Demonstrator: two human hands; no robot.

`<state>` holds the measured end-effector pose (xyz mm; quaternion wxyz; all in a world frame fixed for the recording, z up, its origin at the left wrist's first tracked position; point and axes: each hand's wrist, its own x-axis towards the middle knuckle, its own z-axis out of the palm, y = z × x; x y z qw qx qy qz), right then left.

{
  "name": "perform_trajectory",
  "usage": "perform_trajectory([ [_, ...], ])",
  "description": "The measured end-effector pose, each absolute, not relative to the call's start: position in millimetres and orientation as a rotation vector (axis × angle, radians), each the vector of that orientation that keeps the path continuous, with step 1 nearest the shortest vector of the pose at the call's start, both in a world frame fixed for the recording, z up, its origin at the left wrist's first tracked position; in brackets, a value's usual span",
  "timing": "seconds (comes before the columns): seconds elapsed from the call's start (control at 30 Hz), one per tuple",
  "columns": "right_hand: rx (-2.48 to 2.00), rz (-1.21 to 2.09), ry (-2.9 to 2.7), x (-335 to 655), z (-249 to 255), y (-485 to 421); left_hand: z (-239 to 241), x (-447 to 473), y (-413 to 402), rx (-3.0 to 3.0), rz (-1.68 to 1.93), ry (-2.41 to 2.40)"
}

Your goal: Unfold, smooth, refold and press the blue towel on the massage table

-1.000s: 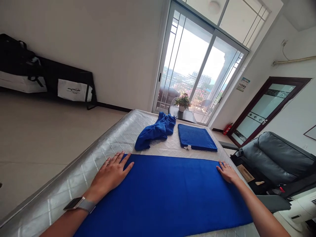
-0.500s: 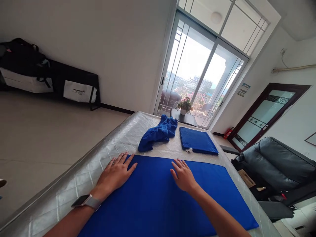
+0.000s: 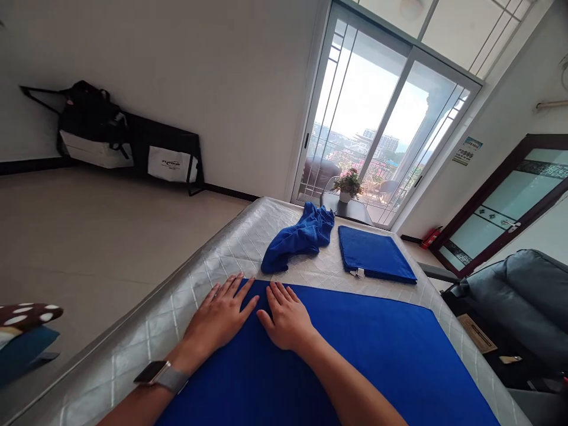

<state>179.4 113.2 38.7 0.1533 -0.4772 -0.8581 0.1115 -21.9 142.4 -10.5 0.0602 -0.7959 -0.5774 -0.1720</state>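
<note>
A blue cloth lies spread flat on the silvery quilted mattress. My left hand, with a watch on its wrist, rests palm down over the cloth's far left corner, fingers spread. Just right of it, my right hand lies flat on the cloth near its far edge, fingers stretched out. Neither hand grips anything. Beyond my hands is a crumpled blue cloth. To its right sits a neatly folded blue cloth with a small white tag at its near edge.
A potted plant stands on a small dark table past the mattress, before a sliding glass door. A dark armchair is at the right. Black and white bags rest by the left wall. A spotted brown item shows at the left edge.
My right hand has slid left across the cloth, coming close to my left hand. The left hand stays at the corner. The view has turned slightly left.
</note>
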Motion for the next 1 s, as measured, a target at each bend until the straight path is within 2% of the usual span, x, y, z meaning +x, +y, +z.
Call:
perform_trajectory([
  [0.53,-1.393,0.318,-2.412,181,46,105,-33,-36,153,-2.427,-0.54,-1.627],
  [1.0,-1.555,0.358,-2.363,180,45,107,-26,-26,150,-2.372,-0.531,-1.727],
])
